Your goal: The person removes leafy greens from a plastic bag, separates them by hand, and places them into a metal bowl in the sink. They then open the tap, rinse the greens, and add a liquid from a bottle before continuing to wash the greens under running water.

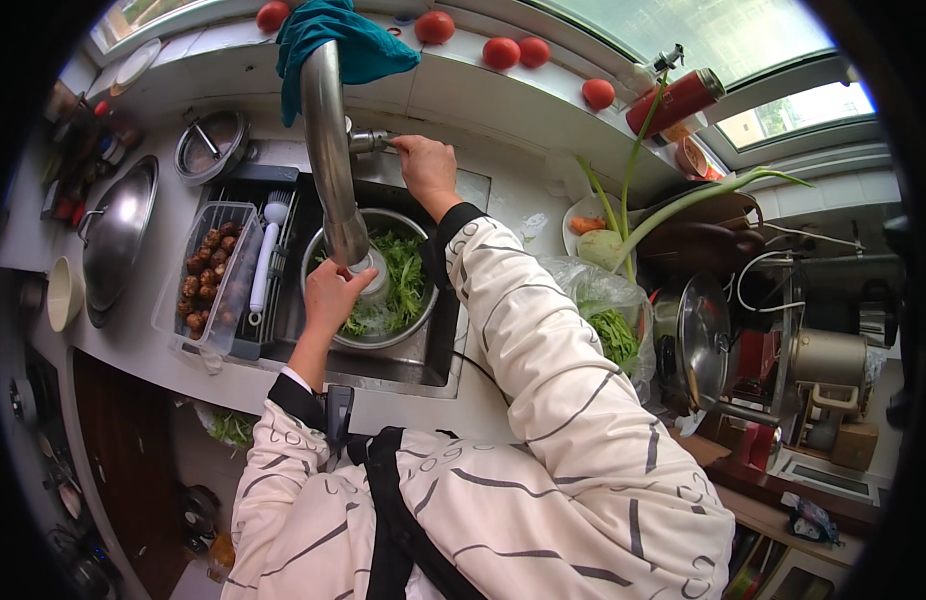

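My left hand (333, 295) is at the end of the steel faucet spout (329, 150), its fingers around the pale nozzle (360, 265). Below the nozzle a round metal basin (431, 306) stands in the sink, with green leafy vegetables (404, 281) in it and what looks like running water. My right hand (428, 171) pinches the faucet lever (388, 140) behind the sink. A teal cloth (343, 41) is draped over the top of the faucet.
Left of the basin, a clear plastic container (242, 259) of brown taro-like tubers and a white-handled brush (265, 259) rest on a rack. A wok lid (120, 225) lies farther left. Tomatoes (501, 53) line the ledge. Bagged greens (614, 334) and a lidded pot (703, 341) stand right.
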Demonstrator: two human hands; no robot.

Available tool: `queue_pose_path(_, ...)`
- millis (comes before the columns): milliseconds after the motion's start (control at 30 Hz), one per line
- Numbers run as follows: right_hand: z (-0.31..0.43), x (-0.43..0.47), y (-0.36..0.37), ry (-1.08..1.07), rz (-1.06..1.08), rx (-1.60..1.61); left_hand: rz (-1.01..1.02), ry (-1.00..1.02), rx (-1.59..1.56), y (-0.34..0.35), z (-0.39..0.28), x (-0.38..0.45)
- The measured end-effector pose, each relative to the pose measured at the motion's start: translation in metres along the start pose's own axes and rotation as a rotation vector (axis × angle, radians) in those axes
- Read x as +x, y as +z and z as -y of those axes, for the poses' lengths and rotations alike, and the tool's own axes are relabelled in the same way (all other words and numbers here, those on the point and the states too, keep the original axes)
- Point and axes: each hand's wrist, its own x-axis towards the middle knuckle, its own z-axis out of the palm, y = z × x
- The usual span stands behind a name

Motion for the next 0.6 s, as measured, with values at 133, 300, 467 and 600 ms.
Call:
queue_pose_path(133, -0.002, -0.043, -0.003, 0.134, 0.031, 0.231, 0.017, 0.023, 0.032, 0.001, 0.000, 0.000)
queue_pose_path(300, 0.002, -0.126, 0.000, -0.036, 0.787, 0.496, 0.018, 0.011, 0.051, 0.000, -0.001, 0.004)
queue_pose_path(467, 0.029, -0.150, 0.016, 0.060, 0.454, 0.618, 0.093, 0.068, -0.051, -0.006, 0.001, 0.004)
queue_pose_path(600, 0.040, -0.148, 0.013, 0.109, 0.327, 0.567, 0.135, 0.023, -0.062, -0.020, 0.023, -0.004)
